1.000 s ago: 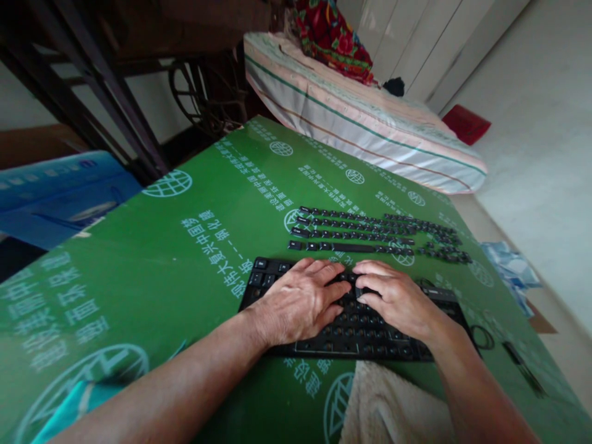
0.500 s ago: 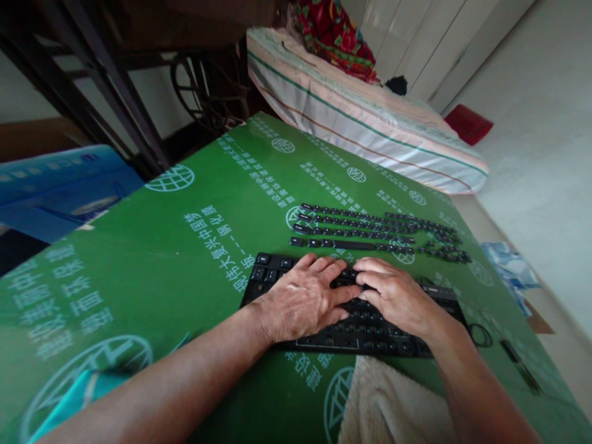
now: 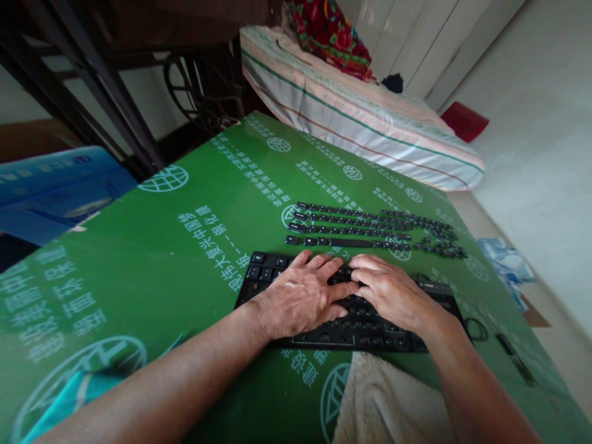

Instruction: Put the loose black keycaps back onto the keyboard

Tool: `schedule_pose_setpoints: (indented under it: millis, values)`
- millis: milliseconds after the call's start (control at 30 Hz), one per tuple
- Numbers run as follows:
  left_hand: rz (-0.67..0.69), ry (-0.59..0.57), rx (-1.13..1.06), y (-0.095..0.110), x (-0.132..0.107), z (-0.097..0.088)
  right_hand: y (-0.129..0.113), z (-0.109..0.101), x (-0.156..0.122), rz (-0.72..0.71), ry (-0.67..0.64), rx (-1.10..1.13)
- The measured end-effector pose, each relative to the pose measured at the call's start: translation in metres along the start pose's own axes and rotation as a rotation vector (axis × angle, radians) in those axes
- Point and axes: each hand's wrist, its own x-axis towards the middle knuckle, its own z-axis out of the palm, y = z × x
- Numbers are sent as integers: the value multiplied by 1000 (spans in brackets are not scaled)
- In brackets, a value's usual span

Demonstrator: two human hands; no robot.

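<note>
A black keyboard [image 3: 379,341] lies on the green table, with bare key sockets over much of it and keycaps along its upper left edge. My left hand [image 3: 305,296] rests flat across its middle, fingers stretched out and apart. Close by on the right, my right hand [image 3: 391,290] has bent fingers brought together at the keyboard's upper rows, near my left fingertips. What is between those fingers, if anything, is hidden. Beyond the keyboard, loose black keycaps [image 3: 346,229] lie in rows, with a long space bar [image 3: 350,243] in the nearest row.
A beige cloth [image 3: 383,401] lies at the near edge of the green table [image 3: 222,185]. Right of the keyboard are a black cable [image 3: 476,330] and a thin dark tool [image 3: 515,357]. Teal fabric [image 3: 78,394] is at lower left. A bed [image 3: 351,123] stands beyond.
The view has shifted slightly, so everything sits a little further left. Both hands stay at nearly the same place on the keyboard.
</note>
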Motion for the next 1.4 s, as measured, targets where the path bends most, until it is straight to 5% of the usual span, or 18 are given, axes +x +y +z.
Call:
schedule_pose_setpoints:
  millis: [467, 1400]
  values:
    - [19, 10, 1, 0, 1, -1, -11, -9, 3, 17, -111, -61]
    - [4, 114, -35, -3, -2, 4, 3, -3, 0, -8, -71, 59]
